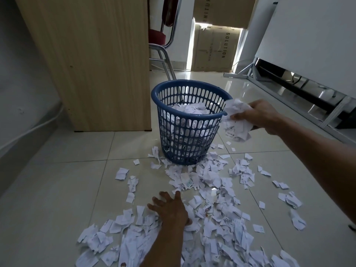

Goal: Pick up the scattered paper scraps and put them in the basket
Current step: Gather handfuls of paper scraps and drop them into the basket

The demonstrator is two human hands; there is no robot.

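Observation:
A blue plastic basket (pixel 165 93) with slotted walls stands on the tiled floor, partly filled with crumpled white paper. My right hand (pixel 259 116) grips a bunch of paper scraps (pixel 236 120) in the air just right of the basket's rim. Many white paper scraps (pixel 212 189) with printed marks lie scattered over the floor in front of the basket and toward me. My left hand (pixel 170 208) rests flat on the floor with its fingers spread, among the scraps near the pile's left side.
A wooden cabinet side (pixel 92 64) rises left of the basket. A red chair with metal legs (pixel 163 49) and cardboard boxes (pixel 213 49) stand behind. A white board on a metal frame (pixel 300 81) runs along the right. Bare tiles (pixel 57 180) lie to the left.

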